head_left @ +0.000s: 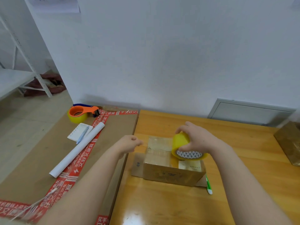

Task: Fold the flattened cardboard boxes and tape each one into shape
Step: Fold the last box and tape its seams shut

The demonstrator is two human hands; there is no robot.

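Note:
A small brown cardboard box [168,172] stands folded on the wooden table [162,200], with clear tape across its top. My right hand [197,138] grips a yellow tape roll [181,143] that rests on the box's top right part. A strip of clear tape stretches leftward from the roll over the box top. My left hand [129,142] hovers just left of the box and pinches the free end of that tape strip.
A green and white pen [208,185] lies by the box's right corner. To the left, a large flat carton [48,159] with red tape carries an orange tape dispenser [81,113], a notepad [79,131] and a white paper roll [78,149]. Another brown box [290,142] sits far right.

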